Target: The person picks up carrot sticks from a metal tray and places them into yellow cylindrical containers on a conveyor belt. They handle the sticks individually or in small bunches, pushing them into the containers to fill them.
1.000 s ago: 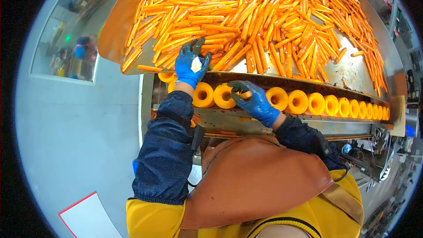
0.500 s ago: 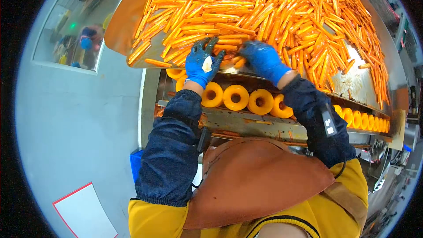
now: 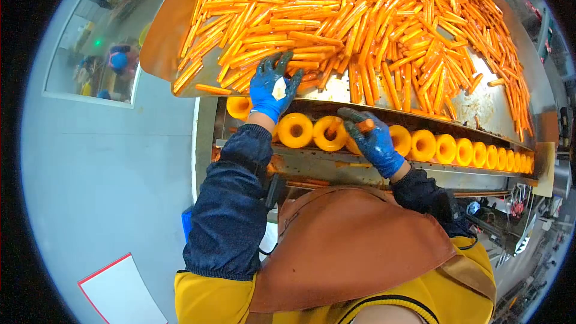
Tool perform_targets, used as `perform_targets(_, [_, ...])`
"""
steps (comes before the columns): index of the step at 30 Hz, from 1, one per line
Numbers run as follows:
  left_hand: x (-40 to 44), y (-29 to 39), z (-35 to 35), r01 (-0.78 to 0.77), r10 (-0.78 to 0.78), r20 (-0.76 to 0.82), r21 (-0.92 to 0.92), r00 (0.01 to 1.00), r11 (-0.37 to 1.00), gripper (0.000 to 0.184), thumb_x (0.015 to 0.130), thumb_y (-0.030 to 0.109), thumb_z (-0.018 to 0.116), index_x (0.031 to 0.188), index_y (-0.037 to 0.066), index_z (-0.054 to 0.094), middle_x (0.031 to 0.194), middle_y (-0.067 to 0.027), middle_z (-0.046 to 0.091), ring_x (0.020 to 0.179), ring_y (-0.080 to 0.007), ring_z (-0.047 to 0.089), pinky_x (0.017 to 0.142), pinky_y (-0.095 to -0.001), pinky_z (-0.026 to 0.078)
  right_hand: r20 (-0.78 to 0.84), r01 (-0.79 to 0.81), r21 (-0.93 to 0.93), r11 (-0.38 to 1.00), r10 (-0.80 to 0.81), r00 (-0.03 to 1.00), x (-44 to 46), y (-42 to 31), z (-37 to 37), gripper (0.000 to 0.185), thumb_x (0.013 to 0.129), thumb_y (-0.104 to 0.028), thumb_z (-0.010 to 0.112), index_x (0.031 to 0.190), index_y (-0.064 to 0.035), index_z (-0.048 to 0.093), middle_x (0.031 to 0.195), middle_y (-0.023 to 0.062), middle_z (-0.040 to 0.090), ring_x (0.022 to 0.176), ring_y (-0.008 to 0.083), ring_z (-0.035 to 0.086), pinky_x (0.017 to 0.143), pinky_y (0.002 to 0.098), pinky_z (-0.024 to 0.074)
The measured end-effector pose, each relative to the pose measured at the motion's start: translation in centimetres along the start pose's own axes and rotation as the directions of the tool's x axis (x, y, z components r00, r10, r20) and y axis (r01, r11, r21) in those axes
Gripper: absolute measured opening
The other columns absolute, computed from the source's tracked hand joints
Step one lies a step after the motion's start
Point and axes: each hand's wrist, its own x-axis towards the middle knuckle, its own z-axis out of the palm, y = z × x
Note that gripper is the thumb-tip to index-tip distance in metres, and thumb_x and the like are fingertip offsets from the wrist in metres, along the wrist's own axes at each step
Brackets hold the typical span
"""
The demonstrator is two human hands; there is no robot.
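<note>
My left hand, in a blue glove with dark-stained fingers and a pale patch on its back, lies with fingers apart on orange sticks at the tray's near edge. The sticks are long, glossy and look like cut carrot. My right hand, gloved alike, is over the row of yellow ring-shaped cups, closed around a short orange stick. Its fingertips are beside a yellow cup, at whose opening another orange piece shows. Whether the fingers touch that piece I cannot tell.
A metal tray heaped with sticks fills the far side. Below its lip, more yellow cups run off to the right. A brown apron covers my front. A red-edged white panel is at lower left.
My right hand has come from the tray's edge toward me, down over the cups, with an orange stick. The cups appear shifted slightly. My left hand stays almost in place.
</note>
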Motion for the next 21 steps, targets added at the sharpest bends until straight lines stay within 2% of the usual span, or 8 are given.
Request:
perform_targets(2, [-0.2, 0.1, -0.1, -0.006, 0.006, 0.006, 0.005, 1.000, 1.000, 0.048, 0.086, 0.041, 0.059, 0.129, 0.019, 0.053, 0.124, -0.0149, 0.056, 0.115, -0.0344, 0.051, 0.096, -0.0431, 0.043, -0.065, 0.032, 0.072, 0.997, -0.027, 0.998, 0.2, -0.4, -0.1, 0.022, 0.086, -0.013, 0.067, 0.107, -0.0048, 0.067, 0.098, 0.0138, 0.067, 0.087, 0.0241, 0.065, 0.078, 0.0321, 0.0509])
perform_targets(7, [-0.1, -0.4, -0.1, 0.001, -0.002, -0.001, -0.106, 1.000, 0.994, 0.051, 0.086, 0.040, 0.059, 0.131, 0.016, 0.051, 0.127, -0.0172, 0.054, 0.117, -0.0361, 0.049, 0.099, -0.0434, 0.041, 0.246, 0.046, 0.081, 0.996, -0.064, 0.967, 0.6, 0.7, 3.6, 0.027, 0.084, -0.023, 0.070, 0.103, -0.0050, 0.067, 0.102, 0.0163, 0.066, 0.091, 0.0302, 0.064, 0.081, 0.0362, 0.0512])
perform_targets(8, [-0.1, -0.7, -0.1, -0.006, 0.006, 0.003, -0.134, 1.000, 0.991, 0.049, 0.090, 0.036, 0.056, 0.132, 0.011, 0.049, 0.129, -0.0178, 0.053, 0.120, -0.0342, 0.048, 0.103, -0.0411, 0.038, 0.315, 0.068, -0.060, 0.996, -0.046, 0.948, 0.2, 2.5, 4.2, 0.029, 0.082, -0.025, 0.071, 0.103, -0.0051, 0.067, 0.102, 0.0170, 0.066, 0.091, 0.0316, 0.064, 0.080, 0.0372, 0.0513])
perform_targets(12, [-0.8, -2.2, -0.2, 0.065, -0.221, -0.169, -0.635, 0.960, 0.770, 0.037, 0.094, 0.020, 0.054, 0.128, 0.005, 0.053, 0.123, -0.0156, 0.057, 0.118, -0.0294, 0.051, 0.102, -0.0360, 0.038, 0.500, 0.074, -0.256, 0.964, 0.067, 0.863, 4.4, -1.8, 2.3, 0.031, 0.081, -0.024, 0.072, 0.104, -0.0034, 0.066, 0.098, 0.0168, 0.067, 0.087, 0.0287, 0.066, 0.077, 0.0342, 0.0524])
perform_targets(15, [-1.4, -4.4, -0.8, 0.095, -0.220, -0.164, -0.551, 0.962, 0.829, 0.035, 0.092, 0.016, 0.056, 0.125, 0.006, 0.055, 0.119, -0.0148, 0.059, 0.115, -0.0256, 0.053, 0.101, -0.0344, 0.039, 0.257, 0.234, -0.382, 0.894, -0.141, 0.956, 9.5, -4.0, 2.3, 0.029, 0.083, -0.023, 0.063, 0.107, -0.0068, 0.065, 0.098, 0.0161, 0.065, 0.092, 0.0330, 0.063, 0.080, 0.0433, 0.0500])
perform_targets(17, [-1.0, -6.2, -1.4, 0.097, -0.209, -0.270, -0.377, 0.940, 0.921, 0.038, 0.090, 0.024, 0.058, 0.125, 0.010, 0.055, 0.122, -0.0142, 0.057, 0.115, -0.0275, 0.053, 0.100, -0.0367, 0.040, 0.287, 0.445, -0.604, 0.661, -0.340, 0.895, 13.6, -3.0, 4.2, 0.034, 0.080, -0.016, 0.061, 0.114, -0.0079, 0.060, 0.101, 0.0133, 0.064, 0.095, 0.0312, 0.062, 0.085, 0.0436, 0.0475])
perform_targets(18, [-0.6, -7.0, -2.1, 0.243, -0.185, -0.357, 0.125, 0.916, 0.962, 0.051, 0.086, 0.041, 0.059, 0.127, 0.012, 0.054, 0.128, -0.0148, 0.053, 0.118, -0.0324, 0.049, 0.101, -0.0438, 0.037, 0.319, 0.515, -0.692, 0.506, -0.426, 0.846, 15.3, -2.1, 5.2, 0.038, 0.079, -0.012, 0.061, 0.117, -0.0085, 0.058, 0.102, 0.0119, 0.063, 0.096, 0.0303, 0.061, 0.088, 0.0437, 0.0463])
perform_targets(21, [-0.3, -10.3, -2.3, 0.626, -0.603, -0.169, 0.213, 0.780, 0.750, 0.072, 0.084, 0.065, 0.047, 0.133, 0.012, 0.051, 0.146, -0.0241, 0.032, 0.134, -0.0436, 0.030, 0.111, -0.0544, 0.017, 0.369, 0.469, -0.815, 0.340, -0.319, 0.873, 17.8, 1.9, 8.3, 0.043, 0.078, -0.014, 0.054, 0.121, -0.0095, 0.056, 0.112, 0.0111, 0.061, 0.105, 0.0335, 0.057, 0.088, 0.0504, 0.0443])
